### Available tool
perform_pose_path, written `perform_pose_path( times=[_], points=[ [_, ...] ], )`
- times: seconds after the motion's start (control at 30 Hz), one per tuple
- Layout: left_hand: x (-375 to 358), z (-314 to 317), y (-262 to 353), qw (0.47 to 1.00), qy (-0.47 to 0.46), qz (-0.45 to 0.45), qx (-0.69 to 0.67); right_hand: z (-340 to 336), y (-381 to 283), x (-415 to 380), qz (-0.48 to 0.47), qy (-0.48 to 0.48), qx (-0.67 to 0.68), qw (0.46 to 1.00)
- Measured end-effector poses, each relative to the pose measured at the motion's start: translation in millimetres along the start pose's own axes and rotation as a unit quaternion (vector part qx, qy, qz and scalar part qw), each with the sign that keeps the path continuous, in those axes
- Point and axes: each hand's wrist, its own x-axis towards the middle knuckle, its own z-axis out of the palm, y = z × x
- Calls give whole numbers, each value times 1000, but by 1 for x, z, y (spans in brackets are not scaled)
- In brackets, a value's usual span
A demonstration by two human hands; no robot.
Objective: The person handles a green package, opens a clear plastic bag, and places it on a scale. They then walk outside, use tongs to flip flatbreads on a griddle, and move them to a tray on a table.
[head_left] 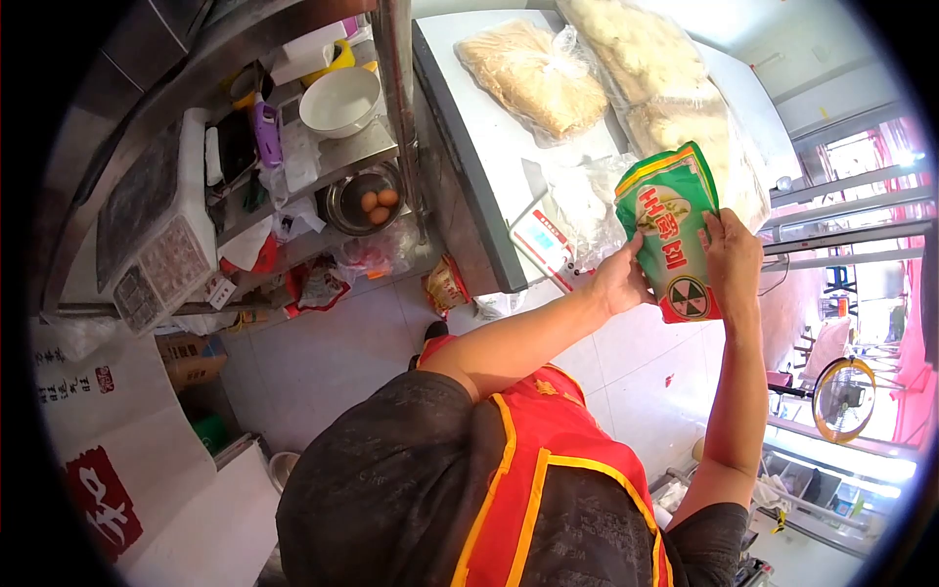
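Observation:
A green seasoning pouch [653, 210] with red lettering and a red lower end is held up in front of me, over the counter's edge. My left hand [623, 278] is closed on its lower left side, the thumb on the front. My right hand [732, 256] grips the opposite side, fingers over the front. Behind the pouch, crumpled clear plastic bags [587, 201] lie on the counter [460, 147]. Close to my left hand is a white and red scale [544, 239] with a lit display, partly covered by the plastic.
Two tied plastic bags of pale food, a smaller bag [536, 83] and a larger bag [675, 93], lie farther back. On the left shelves are a white bowl [337, 103], a metal bowl [342, 220] with several eggs, and a purple device [266, 135]. A fan [844, 399] stands right.

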Motion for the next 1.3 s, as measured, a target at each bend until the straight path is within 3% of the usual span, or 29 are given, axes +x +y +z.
perform_pose_path(
  times=[0.43,0.63,0.73,0.83,1.1,1.17,1.3],
  points=[
    [-5,4,-1,1000,18,-8,18,3,11,-6,-9,9,3,1000],
    [-11,11,0,997,50,2,65,13,36,-25,36,39,73,996],
    [-9,10,4,989,117,-8,93,32,60,-40,114,70,284,949],
    [-11,10,3,978,138,7,158,36,62,-56,191,71,408,890],
    [-8,0,5,963,152,42,217,60,78,-72,179,99,469,859],
    [-21,21,7,961,166,33,219,53,75,-68,167,87,429,884],
    [-14,10,17,977,101,-20,184,33,61,-58,187,73,419,885]
  ],
)
